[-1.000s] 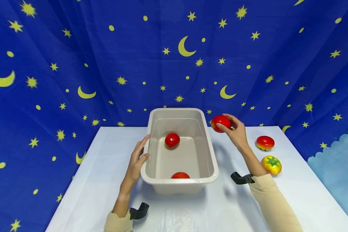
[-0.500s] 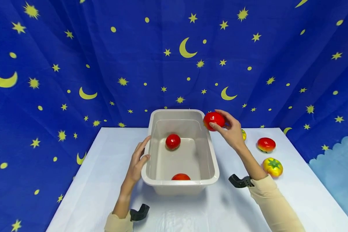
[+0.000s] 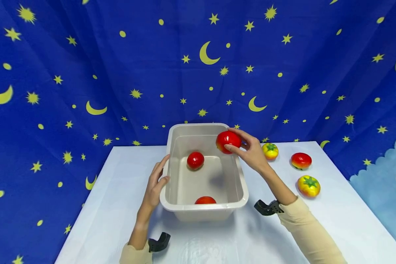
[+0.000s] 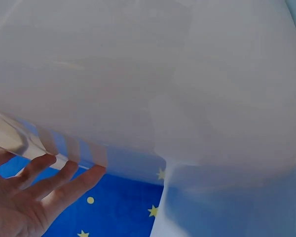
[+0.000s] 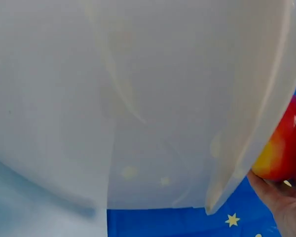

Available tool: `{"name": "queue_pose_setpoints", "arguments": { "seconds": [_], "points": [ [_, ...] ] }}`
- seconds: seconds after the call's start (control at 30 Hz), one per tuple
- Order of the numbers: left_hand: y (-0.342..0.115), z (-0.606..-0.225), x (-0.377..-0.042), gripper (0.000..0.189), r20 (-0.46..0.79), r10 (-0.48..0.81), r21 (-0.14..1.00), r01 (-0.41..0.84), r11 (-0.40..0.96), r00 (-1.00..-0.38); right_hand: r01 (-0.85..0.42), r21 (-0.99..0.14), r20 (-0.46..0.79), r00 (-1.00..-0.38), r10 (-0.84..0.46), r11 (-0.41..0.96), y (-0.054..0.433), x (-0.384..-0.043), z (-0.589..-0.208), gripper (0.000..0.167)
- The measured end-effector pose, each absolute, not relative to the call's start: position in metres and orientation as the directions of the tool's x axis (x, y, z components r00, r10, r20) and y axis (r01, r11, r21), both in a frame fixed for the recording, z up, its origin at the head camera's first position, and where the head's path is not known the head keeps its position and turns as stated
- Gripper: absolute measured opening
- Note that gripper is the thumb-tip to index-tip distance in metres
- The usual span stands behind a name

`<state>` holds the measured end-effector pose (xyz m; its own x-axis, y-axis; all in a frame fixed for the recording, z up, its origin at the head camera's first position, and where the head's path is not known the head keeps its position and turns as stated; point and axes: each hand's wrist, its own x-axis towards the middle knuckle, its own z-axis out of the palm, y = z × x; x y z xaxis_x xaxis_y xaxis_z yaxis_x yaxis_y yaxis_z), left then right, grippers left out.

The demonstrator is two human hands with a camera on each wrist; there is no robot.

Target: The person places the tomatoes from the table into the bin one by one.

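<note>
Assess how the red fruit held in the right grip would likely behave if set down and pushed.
The red fruit is probably stiff: the right grip holds it without visible denting. Being rounded, it would likely roll on the flat floor of the bin. Its glossy skin may make it somewhat slippery. Its weight can't be judged.

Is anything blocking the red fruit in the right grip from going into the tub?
Nothing visible blocks it: the right grip holds the red fruit seemingly over the open tub, and the fully visible fruit inside lies farther left.
</note>
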<state>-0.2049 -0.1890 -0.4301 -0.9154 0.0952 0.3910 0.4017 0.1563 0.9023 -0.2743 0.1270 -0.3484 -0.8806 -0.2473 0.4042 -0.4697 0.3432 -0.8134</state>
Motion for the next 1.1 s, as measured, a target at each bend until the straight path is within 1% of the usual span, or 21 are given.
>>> {"name": "queue_pose_setpoints", "arguments": {
  "seconds": [0.2,0.43,0.73,0.83,1.0,1.1],
  "points": [
    [-0.191,-0.431,-0.203,0.063,0.386,0.094,0.904,0.397,0.159,-0.918,-0.487,-0.821,0.39,-0.86,-0.329,0.298,0.118,-0.269,-0.352,0.059],
    [-0.191,-0.432,-0.204,0.063,0.388,0.089,0.904,0.397,0.159,-0.918,-0.495,-0.815,0.369,-0.844,-0.388,0.302,0.112,-0.27,-0.353,0.057],
    [-0.187,-0.434,-0.208,0.061,0.4,0.099,0.901,0.411,0.138,-0.911,-0.543,-0.783,0.391,-0.809,-0.438,0.304,0.111,-0.272,-0.356,0.057],
    [-0.186,-0.435,-0.209,0.06,0.394,0.111,0.902,0.407,0.146,-0.912,-0.554,-0.778,0.405,-0.802,-0.439,0.296,0.112,-0.273,-0.355,0.062],
    [-0.187,-0.434,-0.207,0.061,0.378,0.097,0.908,0.389,0.153,-0.921,-0.586,-0.776,0.464,-0.78,-0.42,0.232,0.112,-0.277,-0.353,0.08],
    [-0.189,-0.433,-0.205,0.063,0.374,0.085,0.91,0.383,0.157,-0.924,-0.597,-0.774,0.486,-0.774,-0.407,0.212,0.111,-0.28,-0.353,0.085]
  ]
}}
